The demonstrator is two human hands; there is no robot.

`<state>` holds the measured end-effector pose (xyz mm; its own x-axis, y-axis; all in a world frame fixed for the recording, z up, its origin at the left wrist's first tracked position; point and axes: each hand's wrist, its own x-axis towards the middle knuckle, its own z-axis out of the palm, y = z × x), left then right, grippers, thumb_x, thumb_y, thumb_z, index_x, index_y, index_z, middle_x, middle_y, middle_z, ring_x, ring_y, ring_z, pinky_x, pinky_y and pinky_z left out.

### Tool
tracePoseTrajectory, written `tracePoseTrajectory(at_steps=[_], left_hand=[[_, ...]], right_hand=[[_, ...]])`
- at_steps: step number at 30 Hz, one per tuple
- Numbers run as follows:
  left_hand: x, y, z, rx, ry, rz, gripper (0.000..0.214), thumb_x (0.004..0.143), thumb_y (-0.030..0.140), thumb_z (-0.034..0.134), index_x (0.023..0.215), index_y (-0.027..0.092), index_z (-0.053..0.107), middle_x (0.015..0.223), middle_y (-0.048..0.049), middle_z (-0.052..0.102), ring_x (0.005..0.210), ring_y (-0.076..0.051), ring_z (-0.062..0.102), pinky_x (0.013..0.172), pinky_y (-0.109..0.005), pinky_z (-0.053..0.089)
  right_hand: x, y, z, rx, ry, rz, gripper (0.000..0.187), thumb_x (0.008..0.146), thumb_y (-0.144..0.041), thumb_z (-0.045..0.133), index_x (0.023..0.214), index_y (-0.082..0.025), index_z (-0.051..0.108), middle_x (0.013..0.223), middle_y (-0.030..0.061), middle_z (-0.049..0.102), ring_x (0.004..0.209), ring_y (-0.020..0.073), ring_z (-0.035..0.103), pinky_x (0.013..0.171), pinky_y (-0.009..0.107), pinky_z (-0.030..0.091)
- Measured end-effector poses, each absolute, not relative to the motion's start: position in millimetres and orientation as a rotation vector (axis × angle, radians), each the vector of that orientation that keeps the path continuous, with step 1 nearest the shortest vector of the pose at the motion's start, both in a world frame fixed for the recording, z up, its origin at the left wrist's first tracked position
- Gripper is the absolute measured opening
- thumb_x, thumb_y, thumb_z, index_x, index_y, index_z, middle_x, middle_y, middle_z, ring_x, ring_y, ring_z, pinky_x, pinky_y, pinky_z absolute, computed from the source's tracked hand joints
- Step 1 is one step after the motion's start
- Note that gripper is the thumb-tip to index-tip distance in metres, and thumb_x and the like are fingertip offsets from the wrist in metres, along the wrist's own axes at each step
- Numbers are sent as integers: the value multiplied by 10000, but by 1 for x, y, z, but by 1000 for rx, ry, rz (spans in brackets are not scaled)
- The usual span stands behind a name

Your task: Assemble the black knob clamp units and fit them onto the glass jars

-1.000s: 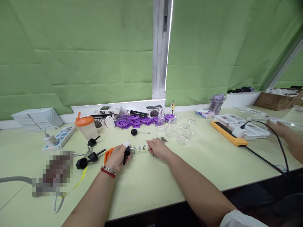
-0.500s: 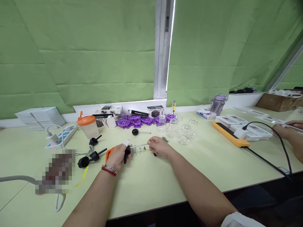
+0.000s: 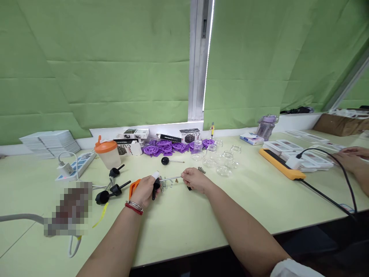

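My left hand is closed around a black plastic piece with a short stem pointing down. From that piece a thin metal rod runs to the right, and my right hand pinches its far end. Small screws and a tiny brass-coloured part lie on the table beneath the rod. An orange object shows partly behind my left hand. Just beyond my right hand are small springs; a small black item peeks out under its fingers.
Several black funnel-like pieces lie left, near an orange-lidded cup. Purple plastic parts, clear cups and a black-headed rod stand or lie farther back. An orange power strip and another person's hands are at right.
My hands hold nearly the same pose, with the rod still between them. At far right the other person's hands have shifted slightly.
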<state>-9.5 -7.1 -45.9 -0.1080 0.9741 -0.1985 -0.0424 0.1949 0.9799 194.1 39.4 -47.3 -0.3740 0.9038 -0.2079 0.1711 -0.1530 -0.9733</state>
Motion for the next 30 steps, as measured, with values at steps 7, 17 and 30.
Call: tracePoseTrajectory(at_steps=[7, 17, 30], left_hand=[[-10, -7, -47, 984, 1352, 1153, 292, 748, 460, 589, 714, 175, 531, 531, 14, 520, 437, -109, 467, 380, -220, 312], [-10, -8, -45, 982, 1355, 1172, 278, 763, 449, 581, 728, 177, 539, 580, -13, 552, 449, -116, 478, 373, -220, 323], [-12, -6, -50, 974, 1343, 1171, 271, 760, 444, 586, 754, 178, 540, 586, -11, 555, 450, -118, 484, 373, -222, 328]], right_hand=[[193, 36, -44, -1255, -1553, 1561, 263, 864, -294, 499, 631, -179, 455, 473, -59, 429, 361, 49, 263, 381, 213, 160], [197, 39, -46, -1230, -1569, 1533, 171, 866, -302, 497, 747, -179, 505, 499, -61, 452, 368, 50, 271, 377, 199, 177], [197, 40, -48, -1188, -1595, 1568, 83, 811, -231, 539, 754, -181, 504, 510, -67, 452, 390, 45, 290, 395, 187, 207]])
